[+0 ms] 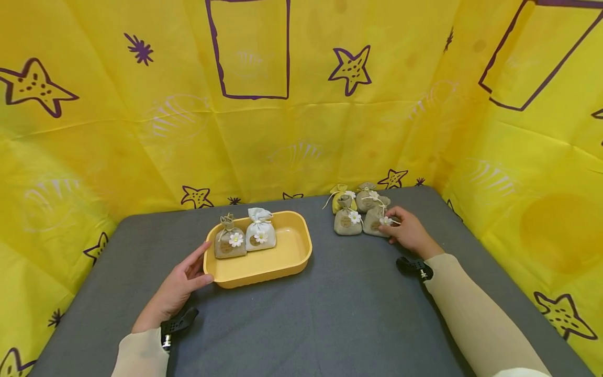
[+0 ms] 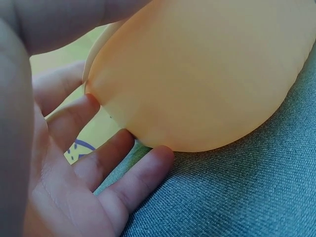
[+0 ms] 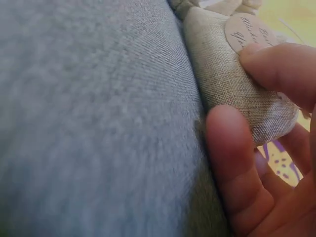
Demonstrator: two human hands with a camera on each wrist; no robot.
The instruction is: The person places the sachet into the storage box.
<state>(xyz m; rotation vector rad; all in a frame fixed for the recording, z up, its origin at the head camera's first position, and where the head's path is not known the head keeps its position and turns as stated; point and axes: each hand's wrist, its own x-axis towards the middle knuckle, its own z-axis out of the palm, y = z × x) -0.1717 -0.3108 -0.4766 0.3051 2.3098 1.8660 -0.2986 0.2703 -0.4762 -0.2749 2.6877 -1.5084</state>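
A yellow tray point(image 1: 282, 269) sits left of centre on the grey table. In it stand a brown drawstring sachet point(image 1: 226, 246) and a white one point(image 1: 266, 230), each with a daisy. My left hand point(image 1: 174, 288) holds the tray's left end, thumb at the near corner and fingers along the side; the left wrist view shows the fingertips point(image 2: 160, 155) against its wall. To the right, my right hand point(image 1: 410, 230) grips a beige sachet point(image 1: 372, 219) at its right side. In the right wrist view the thumb point(image 3: 266, 61) presses near its round label, fingers at the edge.
Beside the gripped sachet stand a grey-beige sachet point(image 1: 346, 226), a yellow sachet point(image 1: 336, 201) and another beige sachet point(image 1: 364, 203) behind. Yellow patterned cloth point(image 1: 301, 152) rises at the table's back and sides. Grey tablecloth point(image 1: 330, 314) lies in front of the tray.
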